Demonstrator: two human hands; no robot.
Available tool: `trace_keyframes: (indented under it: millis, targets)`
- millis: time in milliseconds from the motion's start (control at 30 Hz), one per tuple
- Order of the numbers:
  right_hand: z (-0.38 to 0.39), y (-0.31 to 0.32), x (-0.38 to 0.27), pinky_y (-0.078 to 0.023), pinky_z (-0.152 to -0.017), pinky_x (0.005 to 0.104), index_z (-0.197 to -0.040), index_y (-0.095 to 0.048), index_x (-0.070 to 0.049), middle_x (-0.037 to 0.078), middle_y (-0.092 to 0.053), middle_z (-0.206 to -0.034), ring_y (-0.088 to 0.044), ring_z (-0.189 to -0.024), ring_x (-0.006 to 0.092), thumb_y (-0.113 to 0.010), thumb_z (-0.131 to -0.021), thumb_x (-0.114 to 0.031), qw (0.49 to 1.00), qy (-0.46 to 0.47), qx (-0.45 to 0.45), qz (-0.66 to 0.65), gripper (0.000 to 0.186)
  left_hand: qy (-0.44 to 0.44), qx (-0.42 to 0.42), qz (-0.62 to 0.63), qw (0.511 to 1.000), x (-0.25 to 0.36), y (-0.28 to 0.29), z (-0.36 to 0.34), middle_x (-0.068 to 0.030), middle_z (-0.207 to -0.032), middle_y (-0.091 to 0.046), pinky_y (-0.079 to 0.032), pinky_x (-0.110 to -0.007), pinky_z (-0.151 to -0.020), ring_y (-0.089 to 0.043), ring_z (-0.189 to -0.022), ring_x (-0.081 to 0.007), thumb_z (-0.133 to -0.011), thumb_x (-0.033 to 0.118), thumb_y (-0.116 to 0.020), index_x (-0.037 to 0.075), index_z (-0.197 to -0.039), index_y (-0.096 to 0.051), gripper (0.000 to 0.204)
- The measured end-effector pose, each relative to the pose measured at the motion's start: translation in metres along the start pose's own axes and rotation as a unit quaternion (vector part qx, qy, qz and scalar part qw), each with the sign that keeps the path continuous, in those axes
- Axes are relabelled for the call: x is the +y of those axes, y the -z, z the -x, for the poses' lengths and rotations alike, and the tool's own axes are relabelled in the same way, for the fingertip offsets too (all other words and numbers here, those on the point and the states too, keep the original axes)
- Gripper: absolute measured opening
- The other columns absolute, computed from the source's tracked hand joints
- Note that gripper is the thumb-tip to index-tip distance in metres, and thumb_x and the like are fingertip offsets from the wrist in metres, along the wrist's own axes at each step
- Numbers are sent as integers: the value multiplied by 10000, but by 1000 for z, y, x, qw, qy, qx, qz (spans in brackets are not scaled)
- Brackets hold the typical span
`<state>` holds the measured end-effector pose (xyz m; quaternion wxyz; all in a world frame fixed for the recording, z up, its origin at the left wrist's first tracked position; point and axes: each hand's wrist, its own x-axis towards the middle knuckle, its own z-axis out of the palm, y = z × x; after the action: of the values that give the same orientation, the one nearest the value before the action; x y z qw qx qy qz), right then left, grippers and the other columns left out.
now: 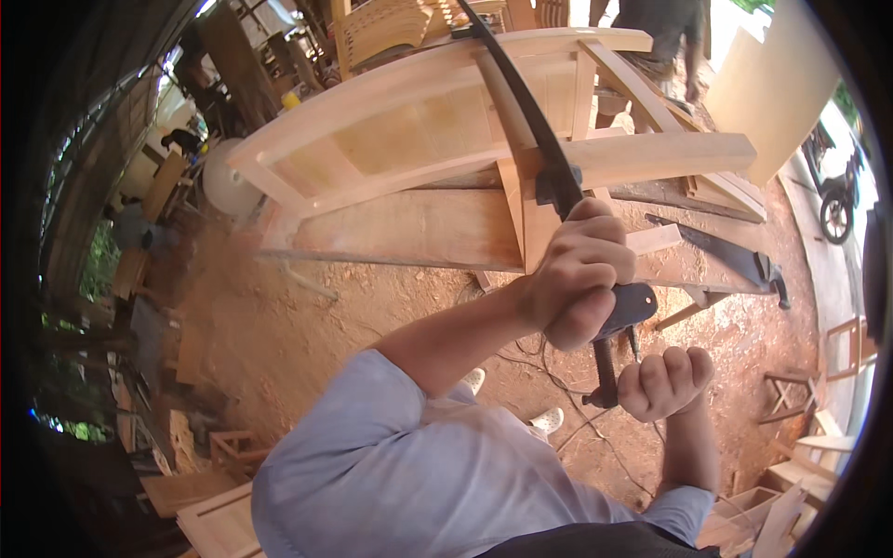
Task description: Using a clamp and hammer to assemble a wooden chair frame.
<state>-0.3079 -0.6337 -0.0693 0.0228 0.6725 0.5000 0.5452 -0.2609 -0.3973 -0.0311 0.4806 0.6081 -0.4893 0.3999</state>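
A long dark bar clamp (pixel 528 98) runs from the top of the view down between my hands, across pale wooden pieces. My left hand (pixel 584 274) is closed around its bar, just below a dark jaw (pixel 558 189). Below that fist show the clamp's dark end block (pixel 633 307) and a brown handle-like bar (pixel 606 365). My right hand (pixel 666 383) makes a fist at the thin screw rod by the end block; what lies inside its fingers is mostly hidden. A framed wooden panel (pixel 391 139) and a thick squared beam (pixel 665 156) lie beyond my hands.
Another long dark tool (pixel 721 249) lies on boards at the right. Cables (pixel 558 379) cross the dusty floor near my shoes. A small wooden frame (pixel 791 395) stands at the right. Another person (pixel 662 33) is at the far side; a motorbike wheel (pixel 836 217) shows beyond.
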Motion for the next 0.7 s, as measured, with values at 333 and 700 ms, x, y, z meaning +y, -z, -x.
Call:
trace_keyframes:
  millis: [333,700]
  targets:
    - [4,-26,-77,-423,-759,477,-931,-488,-138,52,-490,-827,-507,-736,268,-475,-1048,-413,934,-343,88,-40,299,-30,28,15,999,-5,-3,-4,-63,-678,-586,-345,-451,-720,-486,-587,-245,-910,214,-518,107,-676,-340,313]
    - [40,-46,-161,-497,-1038,494,-1338,-553,23,189,-651,-1254,-636,-1166,359,-546,-1062,-465,755,-616,224,-6,561,-21,83,46,995,-4,-17,-1,-15,-673,-504,-367,-420,-764,-504,-679,-216,-581,254,-642,120,-582,-446,237]
